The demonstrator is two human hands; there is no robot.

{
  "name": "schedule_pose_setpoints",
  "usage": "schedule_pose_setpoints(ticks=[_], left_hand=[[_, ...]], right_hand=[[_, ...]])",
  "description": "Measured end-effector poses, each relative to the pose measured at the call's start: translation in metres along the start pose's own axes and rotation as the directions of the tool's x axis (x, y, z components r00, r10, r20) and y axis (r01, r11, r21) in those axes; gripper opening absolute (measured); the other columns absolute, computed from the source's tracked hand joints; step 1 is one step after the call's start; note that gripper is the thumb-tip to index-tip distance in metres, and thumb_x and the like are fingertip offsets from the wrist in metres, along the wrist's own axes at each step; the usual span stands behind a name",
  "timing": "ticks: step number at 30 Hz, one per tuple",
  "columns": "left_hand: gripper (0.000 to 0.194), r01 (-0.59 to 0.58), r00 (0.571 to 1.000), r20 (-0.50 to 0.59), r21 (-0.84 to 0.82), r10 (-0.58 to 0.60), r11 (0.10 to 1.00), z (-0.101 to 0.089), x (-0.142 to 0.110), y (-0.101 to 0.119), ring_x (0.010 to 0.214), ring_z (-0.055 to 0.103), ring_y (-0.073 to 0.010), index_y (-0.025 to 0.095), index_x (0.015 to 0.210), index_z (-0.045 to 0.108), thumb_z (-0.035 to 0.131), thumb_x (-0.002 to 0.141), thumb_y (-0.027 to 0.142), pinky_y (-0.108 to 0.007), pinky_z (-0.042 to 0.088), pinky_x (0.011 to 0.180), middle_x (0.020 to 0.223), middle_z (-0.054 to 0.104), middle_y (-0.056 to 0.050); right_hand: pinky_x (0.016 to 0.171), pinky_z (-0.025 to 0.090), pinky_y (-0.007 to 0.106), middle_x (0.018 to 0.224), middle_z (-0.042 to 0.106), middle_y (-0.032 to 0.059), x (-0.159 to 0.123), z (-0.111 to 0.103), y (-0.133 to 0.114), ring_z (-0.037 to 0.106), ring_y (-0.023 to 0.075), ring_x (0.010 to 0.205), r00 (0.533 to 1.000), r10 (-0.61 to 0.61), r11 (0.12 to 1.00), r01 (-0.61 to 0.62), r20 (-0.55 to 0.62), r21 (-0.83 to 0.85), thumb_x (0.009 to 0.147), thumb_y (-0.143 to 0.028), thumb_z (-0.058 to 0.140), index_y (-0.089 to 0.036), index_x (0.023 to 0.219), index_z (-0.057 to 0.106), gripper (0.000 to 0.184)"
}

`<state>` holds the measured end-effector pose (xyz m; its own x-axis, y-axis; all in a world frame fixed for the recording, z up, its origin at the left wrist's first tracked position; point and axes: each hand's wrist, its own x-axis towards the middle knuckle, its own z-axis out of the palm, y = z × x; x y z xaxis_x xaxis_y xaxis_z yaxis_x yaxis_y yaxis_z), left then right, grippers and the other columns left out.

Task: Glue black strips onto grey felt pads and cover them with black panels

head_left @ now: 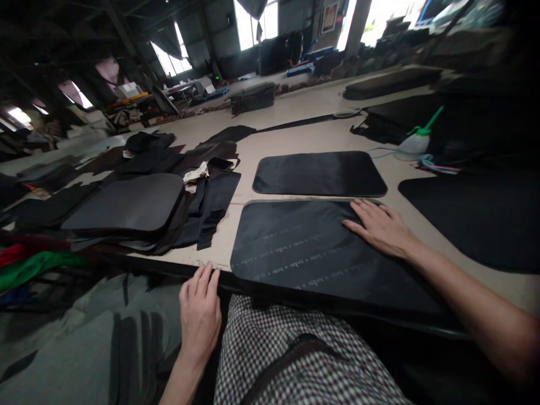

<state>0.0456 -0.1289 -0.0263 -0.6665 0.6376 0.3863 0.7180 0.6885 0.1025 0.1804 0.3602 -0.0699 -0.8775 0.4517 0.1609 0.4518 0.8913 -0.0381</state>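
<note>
My right hand [379, 225] lies with fingers spread on the upper right part of a black rounded sheet [291, 247] with rows of pale printing. That sheet rests on the near edge of the worktable. Just beyond it is a smaller black panel [318, 173] with rounded corners, lying flat. My left hand [200, 306] rests at the table's front edge, left of the printed sheet, its fingers stretched out and nothing in them.
A stack of black rounded panels [126, 205] and dark scraps lie on the left, near a phone [220, 163] and crumpled white cloth [196, 173]. On the right are a white bottle with a green spout [415, 143] and a large black piece [485, 219]. Grey sheets [84, 343] are stacked below left.
</note>
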Motion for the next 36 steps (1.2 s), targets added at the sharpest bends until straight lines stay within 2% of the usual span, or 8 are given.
schedule_pose_setpoints(ticks=[3, 5, 9, 15, 21, 25, 29, 36], left_hand=[[0.028, 0.102, 0.994, -0.010, -0.356, -0.113, 0.929, 0.003, 0.015, 0.015, 0.116, 0.059, -0.0214, 0.023, 0.124, 0.060, 0.047, 0.099, 0.025, -0.038, 0.048, 0.099, 0.123, 0.065, -0.008], [0.021, 0.167, 0.985, 0.053, -0.479, -0.162, 0.862, 0.007, 0.028, 0.026, 0.103, 0.062, -0.0192, 0.023, 0.110, 0.063, 0.050, 0.098, 0.034, -0.033, 0.050, 0.091, 0.109, 0.066, -0.006], [0.022, 0.233, 0.970, 0.165, -0.422, -0.179, 0.876, 0.015, 0.047, 0.031, 0.089, 0.061, -0.0187, 0.024, 0.099, 0.063, 0.062, 0.091, 0.044, -0.030, 0.049, 0.077, 0.092, 0.063, -0.002], [0.015, 0.354, 0.929, 0.300, -0.537, -0.219, 0.766, 0.014, 0.053, 0.019, 0.082, 0.060, -0.0147, 0.024, 0.104, 0.061, 0.054, 0.092, 0.028, -0.028, 0.047, 0.079, 0.092, 0.062, 0.000], [0.029, 0.402, 0.905, 0.317, -0.417, -0.285, 0.815, 0.013, 0.057, 0.028, 0.077, 0.056, -0.0148, 0.024, 0.112, 0.057, 0.062, 0.086, 0.035, -0.031, 0.046, 0.077, 0.097, 0.061, 0.000], [0.029, 0.423, 0.899, 0.332, -0.488, -0.286, 0.763, 0.014, 0.060, 0.028, 0.086, 0.059, -0.0146, 0.024, 0.115, 0.055, 0.054, 0.086, 0.023, -0.031, 0.047, 0.082, 0.103, 0.061, -0.002], [0.035, 0.425, 0.896, 0.340, -0.479, -0.285, 0.768, 0.015, 0.060, 0.026, 0.083, 0.058, -0.0150, 0.023, 0.119, 0.054, 0.061, 0.085, 0.031, -0.033, 0.048, 0.083, 0.105, 0.061, -0.003], [0.034, 0.342, 0.933, 0.299, -0.566, -0.200, 0.750, 0.016, 0.057, 0.024, 0.098, 0.060, -0.0162, 0.024, 0.121, 0.057, 0.052, 0.088, 0.018, -0.032, 0.049, 0.089, 0.112, 0.059, -0.005]], right_hand=[[0.123, 0.015, 0.045, 0.160, 0.030, 0.0098, 0.000, 0.000, 0.001, 0.021, 0.0231, 0.150, 1.000, -0.006, 1.000, 0.006, -0.005, -0.016, 0.096, -0.067, 0.015, -0.011, 0.154, 0.035, 0.083], [0.122, 0.015, 0.045, 0.161, 0.030, 0.0094, 0.000, 0.001, 0.002, 0.021, 0.0228, 0.150, 1.000, -0.012, 1.000, 0.011, -0.010, -0.018, 0.097, -0.067, 0.015, -0.011, 0.154, 0.034, 0.082], [0.123, 0.015, 0.045, 0.161, 0.030, 0.0102, 0.000, 0.001, 0.001, 0.021, 0.0240, 0.150, 1.000, -0.007, 1.000, 0.007, -0.009, -0.006, 0.097, -0.066, 0.016, -0.010, 0.154, 0.034, 0.081], [0.123, 0.015, 0.044, 0.159, 0.033, 0.0129, 0.000, -0.002, -0.002, 0.024, 0.0249, 0.149, 1.000, -0.009, 1.000, 0.009, -0.022, 0.009, 0.097, -0.064, 0.016, -0.008, 0.152, 0.037, 0.082], [0.122, 0.014, 0.045, 0.160, 0.032, 0.0109, 0.000, 0.003, 0.002, 0.022, 0.0231, 0.149, 0.999, -0.023, 1.000, 0.023, -0.041, 0.001, 0.097, -0.067, 0.017, -0.010, 0.153, 0.036, 0.082], [0.123, 0.014, 0.045, 0.160, 0.031, 0.0111, 0.000, 0.005, 0.004, 0.022, 0.0235, 0.149, 0.999, -0.023, 1.000, 0.023, -0.048, 0.002, 0.097, -0.067, 0.016, -0.009, 0.153, 0.037, 0.083], [0.122, 0.014, 0.046, 0.160, 0.030, 0.0110, 0.000, 0.006, 0.005, 0.022, 0.0245, 0.149, 0.998, -0.025, 1.000, 0.026, -0.054, 0.005, 0.097, -0.068, 0.017, -0.009, 0.153, 0.036, 0.083], [0.122, 0.015, 0.046, 0.160, 0.031, 0.0115, 0.000, 0.006, 0.004, 0.023, 0.0240, 0.149, 0.998, -0.026, 1.000, 0.027, -0.061, 0.005, 0.098, -0.067, 0.016, -0.009, 0.153, 0.037, 0.082]])
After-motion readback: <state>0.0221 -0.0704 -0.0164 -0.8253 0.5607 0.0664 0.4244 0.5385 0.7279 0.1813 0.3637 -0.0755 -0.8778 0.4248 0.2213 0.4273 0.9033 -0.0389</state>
